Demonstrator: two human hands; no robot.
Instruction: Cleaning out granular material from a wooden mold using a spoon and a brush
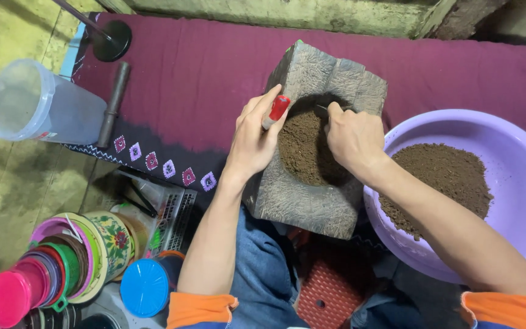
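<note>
A rough grey stone mortar sits tilted in front of me, its hollow filled with brown powder. My left hand rests on the mortar's left rim, fingers closed around a small red-handled tool. At the hollow's right edge, my right hand is shut on a thin metal utensil whose tip dips into the powder. Beside the mortar on the right stands a lilac plastic basin with a heap of the same brown powder.
A maroon cloth covers the surface behind. A clear plastic jug lies at the left beside a dark metal pestle. Coloured lids and cups, a blue lid and a red perforated stool are near my knees.
</note>
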